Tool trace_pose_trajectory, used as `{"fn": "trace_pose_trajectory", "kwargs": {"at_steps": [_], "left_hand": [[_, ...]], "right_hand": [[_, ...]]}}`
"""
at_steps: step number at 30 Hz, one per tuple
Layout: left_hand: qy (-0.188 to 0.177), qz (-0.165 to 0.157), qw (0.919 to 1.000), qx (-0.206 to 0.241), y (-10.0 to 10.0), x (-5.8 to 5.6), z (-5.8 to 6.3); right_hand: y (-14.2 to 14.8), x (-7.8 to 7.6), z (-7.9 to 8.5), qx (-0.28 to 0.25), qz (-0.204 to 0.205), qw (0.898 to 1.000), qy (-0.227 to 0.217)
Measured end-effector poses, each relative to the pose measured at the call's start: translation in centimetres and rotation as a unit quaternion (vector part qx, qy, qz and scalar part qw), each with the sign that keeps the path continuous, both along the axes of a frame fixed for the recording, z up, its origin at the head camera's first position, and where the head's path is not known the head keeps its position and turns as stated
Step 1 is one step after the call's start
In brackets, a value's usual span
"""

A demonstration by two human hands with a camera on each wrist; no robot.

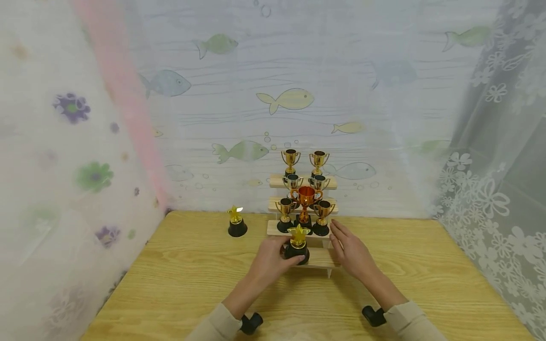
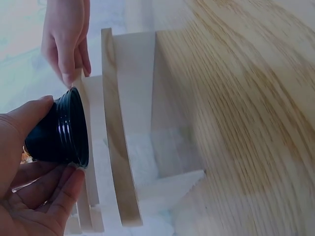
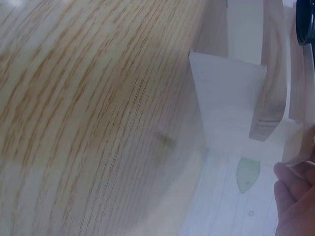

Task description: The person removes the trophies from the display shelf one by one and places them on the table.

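Note:
My left hand (image 1: 270,259) grips a star trophy (image 1: 299,237) by its black base, thumb on one side and fingers on the other. The trophy is upright over the lowest step of a tiered wooden display stand (image 1: 323,258). In the left wrist view, the round black base (image 2: 59,130) is tilted by the camera angle and close to the step's front edge (image 2: 118,132). At the stand's right side is my right hand (image 1: 353,253), fingers extended, with fingertips (image 3: 284,172) right at the end of a step. Nothing is between its fingers.
On the upper steps stand several cup trophies, gold ones (image 1: 291,158), silvery ones (image 1: 319,182) and a larger orange-red one (image 1: 306,195). Another star trophy (image 1: 237,227) stands on the wooden table (image 1: 192,274), left of the stand. A fish-printed curtain (image 1: 192,118) hangs behind.

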State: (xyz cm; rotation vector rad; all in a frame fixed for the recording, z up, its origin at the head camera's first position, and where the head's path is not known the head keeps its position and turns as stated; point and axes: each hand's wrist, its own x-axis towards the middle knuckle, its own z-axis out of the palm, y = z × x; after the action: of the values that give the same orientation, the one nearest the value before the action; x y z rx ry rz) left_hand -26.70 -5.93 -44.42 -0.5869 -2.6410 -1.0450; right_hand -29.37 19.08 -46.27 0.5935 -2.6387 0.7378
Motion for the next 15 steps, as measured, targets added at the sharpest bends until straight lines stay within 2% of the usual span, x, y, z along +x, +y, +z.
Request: {"fn": "trace_pose_trajectory", "kwargs": {"at_steps": [15], "left_hand": [[-0.006,0.024,0.9997,0.003,-1.9,0.3,0.3]], "right_hand": [[0.0,-0.1,-0.1,0.0,-0.002,1.0,0.008]]}}
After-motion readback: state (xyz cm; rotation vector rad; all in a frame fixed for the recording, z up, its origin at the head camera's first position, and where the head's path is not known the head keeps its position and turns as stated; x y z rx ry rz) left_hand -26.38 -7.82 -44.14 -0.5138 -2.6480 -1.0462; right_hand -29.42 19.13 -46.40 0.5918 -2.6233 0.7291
